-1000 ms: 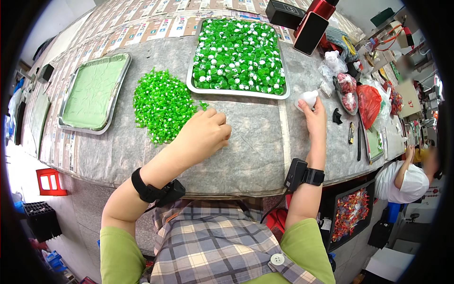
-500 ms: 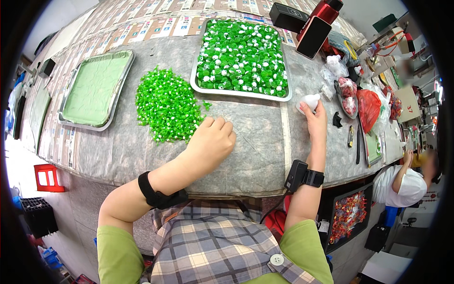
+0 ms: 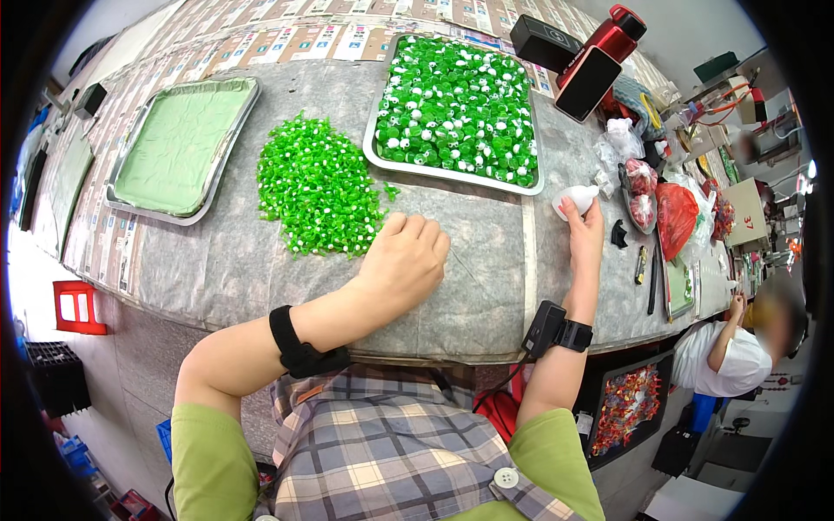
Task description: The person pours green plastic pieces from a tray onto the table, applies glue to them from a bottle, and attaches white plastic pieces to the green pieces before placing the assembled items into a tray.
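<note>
My left hand (image 3: 407, 265) rests low over the table with its fingers curled under, at the near right edge of a pile of small green and white pieces (image 3: 317, 187). Whatever its fingertips may grip is hidden beneath the knuckles. In my right hand (image 3: 586, 233) is a small white squeeze bottle (image 3: 575, 201), tilted, its narrow nozzle pointing to the upper right. Beyond and between the hands stands a metal tray (image 3: 452, 179) filled with larger round green and white pieces. A few green bits lie loose beside the pile.
At the left lies a tray lined with pale green (image 3: 178, 148). A phone (image 3: 587, 84) leans on a red bottle (image 3: 621, 30) beside a black box (image 3: 545, 42). Plastic bags (image 3: 676, 217), a yellow-black cutter (image 3: 641, 265) and a black rod (image 3: 653, 282) lie right. Another person (image 3: 721, 356) sits far right.
The whole view has shifted slightly. My left hand stays curled by the pile, and my right hand still holds the white squeeze bottle, its nozzle tipped a little more to the right.
</note>
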`<state>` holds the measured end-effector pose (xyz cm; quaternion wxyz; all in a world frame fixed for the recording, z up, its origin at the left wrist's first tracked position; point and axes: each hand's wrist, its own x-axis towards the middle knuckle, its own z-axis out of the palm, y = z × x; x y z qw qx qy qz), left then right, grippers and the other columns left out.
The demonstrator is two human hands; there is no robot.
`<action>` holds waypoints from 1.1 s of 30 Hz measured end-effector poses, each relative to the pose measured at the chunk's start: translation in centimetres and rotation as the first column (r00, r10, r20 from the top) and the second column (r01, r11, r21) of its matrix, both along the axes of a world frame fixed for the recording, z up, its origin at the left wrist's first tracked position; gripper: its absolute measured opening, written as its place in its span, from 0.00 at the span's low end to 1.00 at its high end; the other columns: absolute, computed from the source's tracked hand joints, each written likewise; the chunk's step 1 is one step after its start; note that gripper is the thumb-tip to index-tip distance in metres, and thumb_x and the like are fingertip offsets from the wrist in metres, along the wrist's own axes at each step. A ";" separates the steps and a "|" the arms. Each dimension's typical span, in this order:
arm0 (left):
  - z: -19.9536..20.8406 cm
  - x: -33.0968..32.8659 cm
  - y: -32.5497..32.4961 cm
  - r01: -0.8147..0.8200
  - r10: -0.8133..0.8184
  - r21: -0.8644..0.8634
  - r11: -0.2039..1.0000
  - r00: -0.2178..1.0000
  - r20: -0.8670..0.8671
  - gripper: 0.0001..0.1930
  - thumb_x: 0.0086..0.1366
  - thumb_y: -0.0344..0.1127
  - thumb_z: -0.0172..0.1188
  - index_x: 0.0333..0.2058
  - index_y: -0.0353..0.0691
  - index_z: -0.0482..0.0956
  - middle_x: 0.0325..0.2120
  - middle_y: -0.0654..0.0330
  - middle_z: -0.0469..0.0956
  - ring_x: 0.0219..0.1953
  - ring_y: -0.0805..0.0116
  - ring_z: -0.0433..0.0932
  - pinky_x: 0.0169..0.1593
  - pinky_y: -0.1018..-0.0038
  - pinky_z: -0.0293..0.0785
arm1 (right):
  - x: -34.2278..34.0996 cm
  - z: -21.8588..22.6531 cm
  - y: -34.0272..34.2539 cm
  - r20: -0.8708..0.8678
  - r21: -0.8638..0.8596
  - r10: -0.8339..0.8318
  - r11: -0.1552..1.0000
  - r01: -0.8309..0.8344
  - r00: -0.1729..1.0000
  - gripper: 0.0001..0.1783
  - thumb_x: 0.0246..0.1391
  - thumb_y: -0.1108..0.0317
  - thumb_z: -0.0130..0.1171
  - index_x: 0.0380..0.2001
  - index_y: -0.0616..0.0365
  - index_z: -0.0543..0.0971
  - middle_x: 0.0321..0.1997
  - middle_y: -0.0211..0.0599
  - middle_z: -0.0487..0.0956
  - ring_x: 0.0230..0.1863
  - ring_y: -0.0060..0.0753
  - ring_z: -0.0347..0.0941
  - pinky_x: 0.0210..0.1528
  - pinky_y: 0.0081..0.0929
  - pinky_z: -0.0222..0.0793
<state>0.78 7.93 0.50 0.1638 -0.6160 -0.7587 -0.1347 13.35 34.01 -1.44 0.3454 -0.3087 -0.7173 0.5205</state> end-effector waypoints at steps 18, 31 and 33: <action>1.9 -4.3 -2.4 -0.334 -0.400 0.232 0.913 -0.631 0.665 0.10 0.63 0.40 0.41 0.31 0.42 0.65 0.21 0.65 0.66 0.23 0.78 0.62 0.28 0.84 0.60 | -6.3 7.5 -7.7 -0.347 -0.146 0.276 0.928 -0.342 0.896 0.17 0.52 0.62 0.49 0.41 0.61 0.64 0.34 0.46 0.74 0.35 0.32 0.72 0.31 0.23 0.70; 1.8 -3.9 -1.0 -0.354 -0.311 0.140 0.925 -0.488 0.816 0.11 0.63 0.40 0.41 0.34 0.39 0.66 0.22 0.66 0.66 0.24 0.80 0.64 0.29 0.83 0.63 | -8.5 5.5 -12.7 -0.460 -0.403 0.568 0.551 -0.730 0.683 0.21 0.49 0.63 0.54 0.43 0.61 0.63 0.34 0.34 0.74 0.36 0.23 0.70 0.39 0.21 0.66; 2.1 -3.8 -0.4 -0.345 -0.305 0.155 0.926 -0.441 0.844 0.11 0.63 0.40 0.41 0.34 0.38 0.67 0.23 0.66 0.66 0.24 0.80 0.64 0.29 0.83 0.63 | -8.4 5.3 -13.1 -0.486 -0.352 0.553 0.585 -0.731 0.677 0.22 0.50 0.63 0.53 0.45 0.60 0.62 0.35 0.31 0.72 0.36 0.20 0.68 0.39 0.19 0.66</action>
